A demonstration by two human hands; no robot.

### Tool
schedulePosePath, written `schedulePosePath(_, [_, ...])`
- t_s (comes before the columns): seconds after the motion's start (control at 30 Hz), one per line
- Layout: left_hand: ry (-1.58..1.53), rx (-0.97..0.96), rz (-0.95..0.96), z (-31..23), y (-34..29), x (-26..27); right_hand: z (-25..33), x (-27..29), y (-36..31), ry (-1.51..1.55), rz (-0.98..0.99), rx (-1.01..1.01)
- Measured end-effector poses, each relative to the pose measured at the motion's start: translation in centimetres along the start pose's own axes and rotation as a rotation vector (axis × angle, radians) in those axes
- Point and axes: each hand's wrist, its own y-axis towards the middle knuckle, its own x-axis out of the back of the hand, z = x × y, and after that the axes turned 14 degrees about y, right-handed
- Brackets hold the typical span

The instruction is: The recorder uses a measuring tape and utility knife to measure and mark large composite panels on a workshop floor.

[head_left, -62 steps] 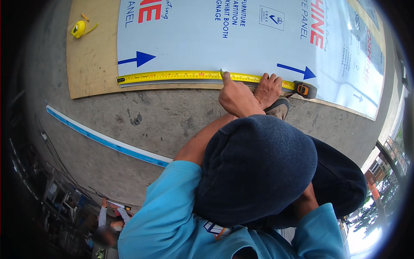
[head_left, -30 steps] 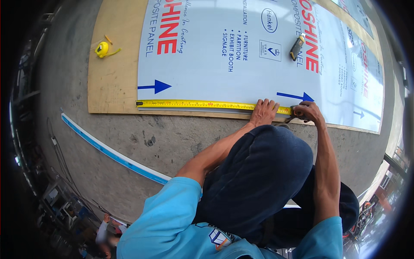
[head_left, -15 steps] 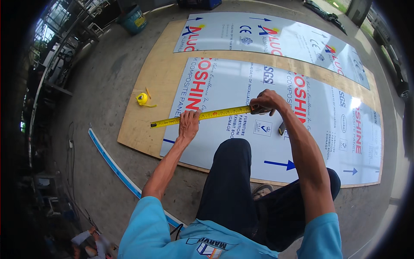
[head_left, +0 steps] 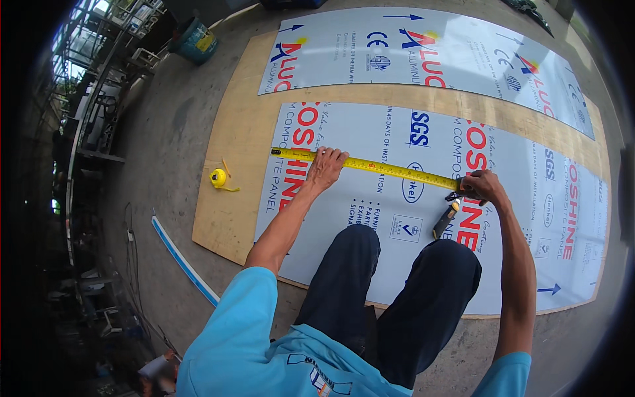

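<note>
A yellow tape measure blade (head_left: 397, 172) stretches across the near white printed composite panel (head_left: 311, 245). My left hand (head_left: 325, 167) is closed, pinching the blade close to its dark-tipped end, which lies near the panel's left edge. At the blade's other end, my right hand (head_left: 481, 188) is wrapped round the tape measure; its case is mostly hidden by the fingers. A black and yellow utility knife (head_left: 446, 221) lies on the panel just below my right hand. Off the panel to the left, a second yellow tape measure (head_left: 217, 178) rests on plywood beside a pencil (head_left: 226, 166).
Under the panels is a plywood sheet (head_left: 221, 132). Another printed panel (head_left: 331, 63) lies along its far side. A blue and white strip (head_left: 182, 261) sits on the concrete floor at left, with a green bucket (head_left: 194, 41) farther back. Part of another person (head_left: 159, 374) shows at lower left.
Both hands have moved right with the tape; its tipped end is now farther up and over the panel. The blade slants down to the right instead of up. My right knee has come over the panel.
</note>
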Motion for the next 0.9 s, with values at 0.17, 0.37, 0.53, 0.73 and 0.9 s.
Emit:
schedulePosePath(0.17, [0.045,0.041,0.174,6.1,4.1,-7.5,-7.0,0.6,5.6,0.115,-0.344,0.035])
schedulePosePath(0.37, [-0.026,0.084,0.172,13.2,6.5,-13.4,-3.3,0.5,10.7,0.137,-0.356,0.003])
schedulePosePath(0.53, [-0.193,0.092,0.085,12.3,9.6,-14.5,0.2,1.1,14.8,0.070,-0.345,0.011])
schedulePosePath(0.73, [-0.175,0.128,0.138,15.4,8.4,-14.9,5.0,-0.8,18.6,-0.008,-0.235,0.065])
schedulePosePath(0.9, [-0.168,0.268,0.140,20.2,5.3,-16.8,4.4,-1.4,20.3,-0.047,-0.247,0.062])
